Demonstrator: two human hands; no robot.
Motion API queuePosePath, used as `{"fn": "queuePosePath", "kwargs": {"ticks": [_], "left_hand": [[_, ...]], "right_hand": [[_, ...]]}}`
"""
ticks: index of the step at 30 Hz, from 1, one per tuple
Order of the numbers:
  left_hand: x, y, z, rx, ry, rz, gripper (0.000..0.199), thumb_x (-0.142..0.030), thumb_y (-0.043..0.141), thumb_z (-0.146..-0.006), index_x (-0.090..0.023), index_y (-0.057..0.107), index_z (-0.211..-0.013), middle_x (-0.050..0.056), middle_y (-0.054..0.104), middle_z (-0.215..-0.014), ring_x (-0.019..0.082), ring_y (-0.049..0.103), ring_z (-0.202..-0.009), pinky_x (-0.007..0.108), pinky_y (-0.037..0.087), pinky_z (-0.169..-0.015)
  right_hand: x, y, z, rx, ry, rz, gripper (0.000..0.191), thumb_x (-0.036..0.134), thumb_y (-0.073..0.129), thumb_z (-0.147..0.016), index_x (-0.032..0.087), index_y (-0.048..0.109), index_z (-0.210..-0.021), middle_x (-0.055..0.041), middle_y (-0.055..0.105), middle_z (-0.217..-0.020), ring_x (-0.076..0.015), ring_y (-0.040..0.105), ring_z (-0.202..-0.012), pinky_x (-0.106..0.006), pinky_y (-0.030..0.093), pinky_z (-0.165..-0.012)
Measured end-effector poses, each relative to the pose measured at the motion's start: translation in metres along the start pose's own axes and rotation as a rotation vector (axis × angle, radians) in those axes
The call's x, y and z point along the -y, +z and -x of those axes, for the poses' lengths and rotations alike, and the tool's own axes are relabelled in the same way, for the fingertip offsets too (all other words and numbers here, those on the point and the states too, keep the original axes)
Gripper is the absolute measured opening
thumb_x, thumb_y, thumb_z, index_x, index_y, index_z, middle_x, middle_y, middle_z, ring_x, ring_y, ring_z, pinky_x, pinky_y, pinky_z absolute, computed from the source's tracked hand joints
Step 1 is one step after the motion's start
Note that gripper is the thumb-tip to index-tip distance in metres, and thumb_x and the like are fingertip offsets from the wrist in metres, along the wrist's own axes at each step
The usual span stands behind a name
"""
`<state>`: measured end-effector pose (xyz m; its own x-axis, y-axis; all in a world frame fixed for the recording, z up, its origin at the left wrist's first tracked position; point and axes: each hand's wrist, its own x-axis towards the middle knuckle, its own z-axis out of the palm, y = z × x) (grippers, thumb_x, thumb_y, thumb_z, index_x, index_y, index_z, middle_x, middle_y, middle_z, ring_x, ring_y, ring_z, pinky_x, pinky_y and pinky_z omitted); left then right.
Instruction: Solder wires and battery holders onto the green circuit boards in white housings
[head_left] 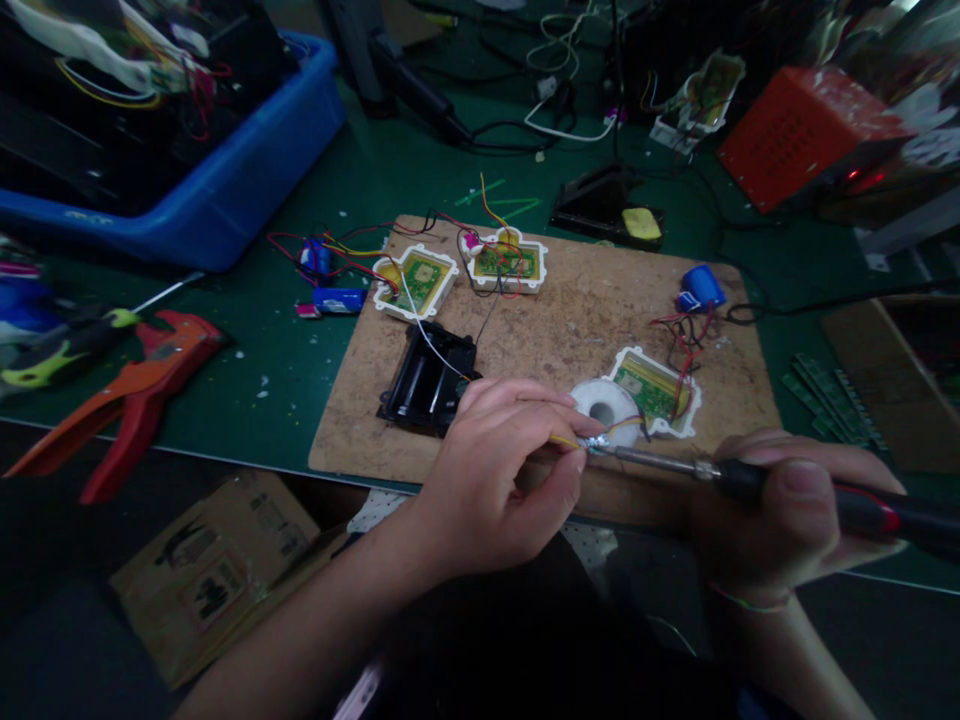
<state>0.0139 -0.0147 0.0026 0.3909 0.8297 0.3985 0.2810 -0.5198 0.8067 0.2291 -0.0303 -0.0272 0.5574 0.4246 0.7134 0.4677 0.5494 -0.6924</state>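
My left hand (499, 475) pinches a thin yellow wire (564, 441) over the front edge of the brown board (360, 410). In my right hand (795, 510) is a soldering iron (667, 460), its tip touching a small shiny piece (595, 442) by my left fingertips. Just behind the tip lies a white solder spool (619, 405), beside a white-framed circuit board (652, 390) wired to a blue cylinder (703, 287). A black battery holder (431, 378) sits left of my left hand. Two more framed circuits (416, 282) (508, 262) rest at the board's back left.
A blue bin (247, 170) stands back left, with orange-red cutters (150, 385) before it. An iron stand with yellow sponge (641, 224) is behind the board. To the right are a red box (802, 130), green circuit strips (832, 400) and a cardboard box (892, 370).
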Motion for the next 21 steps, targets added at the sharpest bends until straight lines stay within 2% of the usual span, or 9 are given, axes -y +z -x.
{"fn": "queuePosePath", "kwargs": {"ticks": [5, 10, 14, 21], "left_hand": [[0.0004, 0.0011, -0.0005, -0.003, 0.001, 0.003, 0.010, -0.012, 0.066, -0.087, -0.022, 0.064, -0.086, -0.002, 0.081, -0.102, 0.020, 0.071, -0.105, 0.042, 0.048, -0.099], [0.0001, 0.0003, 0.0002, 0.006, -0.015, -0.012, 0.010, -0.013, 0.065, -0.087, -0.023, 0.064, -0.087, -0.001, 0.081, -0.103, 0.022, 0.071, -0.106, 0.044, 0.048, -0.100], [-0.0006, 0.0002, 0.0003, 0.005, -0.011, -0.019, 0.010, -0.014, 0.064, -0.088, -0.023, 0.064, -0.086, 0.000, 0.081, -0.102, 0.023, 0.072, -0.105, 0.045, 0.049, -0.099], [-0.0005, 0.0003, -0.0006, 0.008, -0.012, -0.015, 0.011, -0.012, 0.065, -0.087, -0.023, 0.064, -0.085, -0.002, 0.081, -0.102, 0.021, 0.071, -0.105, 0.043, 0.048, -0.099]], "right_hand": [[0.0013, 0.0002, -0.0007, 0.004, -0.012, -0.010, 0.016, 0.029, 0.065, -0.073, 0.021, 0.063, -0.060, 0.0059, 0.055, -0.049, -0.0122, 0.047, -0.038, -0.028, 0.033, -0.038], [0.0028, -0.0003, -0.0001, 0.017, 0.036, -0.010, 0.013, 0.028, 0.066, -0.072, 0.021, 0.065, -0.061, 0.0045, 0.057, -0.050, -0.0131, 0.049, -0.040, -0.029, 0.036, -0.040], [0.0022, 0.0002, 0.0009, -0.024, 0.016, 0.001, 0.016, 0.030, 0.067, -0.072, 0.021, 0.063, -0.059, 0.0050, 0.055, -0.049, -0.0130, 0.048, -0.038, -0.030, 0.034, -0.039], [0.0060, -0.0013, 0.0001, 0.016, 0.047, 0.016, 0.017, 0.030, 0.067, -0.072, 0.020, 0.063, -0.059, 0.0047, 0.055, -0.049, -0.0119, 0.048, -0.039, -0.028, 0.037, -0.040]]}}
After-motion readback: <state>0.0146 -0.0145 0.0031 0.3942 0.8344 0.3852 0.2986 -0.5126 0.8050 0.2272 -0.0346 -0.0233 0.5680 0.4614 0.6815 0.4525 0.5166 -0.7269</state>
